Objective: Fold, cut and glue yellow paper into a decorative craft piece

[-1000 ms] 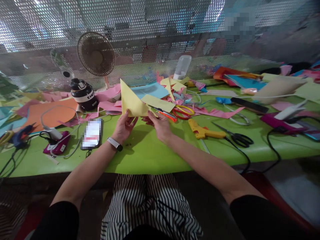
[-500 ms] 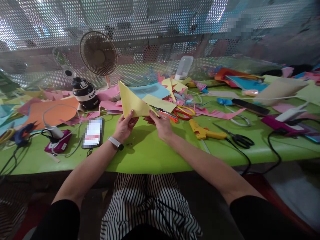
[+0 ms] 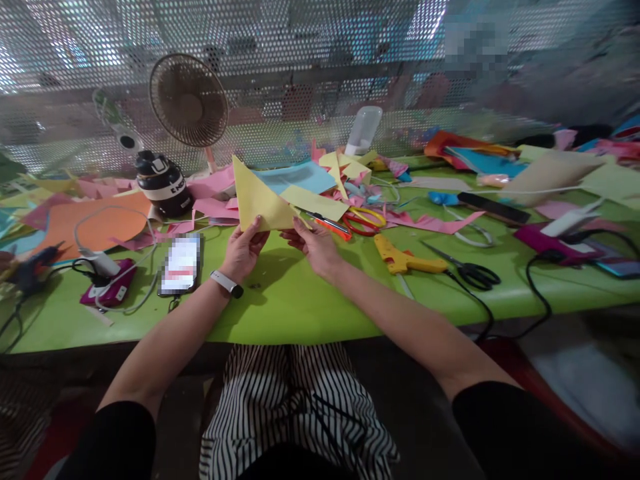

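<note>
A yellow sheet of paper (image 3: 256, 200), folded into a triangle, is held up above the green table (image 3: 295, 300). My left hand (image 3: 245, 250) pinches its lower left edge, thumb in front and fingers behind. At the lower right corner, my right hand (image 3: 315, 247) pinches the paper between thumb and fingers. Just behind the right hand lie a box cutter (image 3: 330, 225) with an orange part and scissors with red and yellow handles (image 3: 367, 220). A yellow glue gun (image 3: 407, 257) rests to the right of that hand.
Black scissors (image 3: 475, 272) lie right of the glue gun. On the left are a phone (image 3: 181, 265), a purple power strip (image 3: 113, 287), a black bottle (image 3: 163, 187) and a fan (image 3: 189, 100). Coloured paper scraps and cables spread along the back, before a perforated metal screen (image 3: 280, 60).
The view has shifted slightly, so most things sit a little further left. Both hands keep their pinch on the yellow paper, which is nearly unchanged.
</note>
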Tool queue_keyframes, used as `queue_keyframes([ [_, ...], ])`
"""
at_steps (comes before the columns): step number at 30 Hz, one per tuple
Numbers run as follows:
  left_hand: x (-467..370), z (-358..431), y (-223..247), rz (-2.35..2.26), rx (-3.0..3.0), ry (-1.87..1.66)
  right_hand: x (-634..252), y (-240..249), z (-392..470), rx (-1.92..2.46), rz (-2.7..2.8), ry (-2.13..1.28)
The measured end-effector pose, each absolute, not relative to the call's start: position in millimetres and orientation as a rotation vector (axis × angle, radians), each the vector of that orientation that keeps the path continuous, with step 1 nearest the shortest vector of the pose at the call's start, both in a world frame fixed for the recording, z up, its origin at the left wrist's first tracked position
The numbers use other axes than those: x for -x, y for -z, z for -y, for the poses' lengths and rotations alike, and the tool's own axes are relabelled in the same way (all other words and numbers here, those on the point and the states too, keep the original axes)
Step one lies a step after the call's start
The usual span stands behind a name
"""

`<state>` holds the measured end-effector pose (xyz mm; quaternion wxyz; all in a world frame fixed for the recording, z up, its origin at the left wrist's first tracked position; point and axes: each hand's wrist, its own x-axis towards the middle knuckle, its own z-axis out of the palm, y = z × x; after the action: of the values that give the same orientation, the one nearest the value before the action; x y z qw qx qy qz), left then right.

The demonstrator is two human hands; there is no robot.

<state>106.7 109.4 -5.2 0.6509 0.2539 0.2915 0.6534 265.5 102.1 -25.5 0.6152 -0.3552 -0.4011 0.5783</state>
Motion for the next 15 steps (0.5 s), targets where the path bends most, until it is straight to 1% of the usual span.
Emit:
queue_keyframes([
  [10,-104,-117,5,-0.707,-0.578,-1.524,-264,15,-100,0.880,0.998,-1.325],
  [15,-103,-118,1,-0.718,-0.582,-1.553,-268,14,-99,0.801,1.044,-1.376],
])
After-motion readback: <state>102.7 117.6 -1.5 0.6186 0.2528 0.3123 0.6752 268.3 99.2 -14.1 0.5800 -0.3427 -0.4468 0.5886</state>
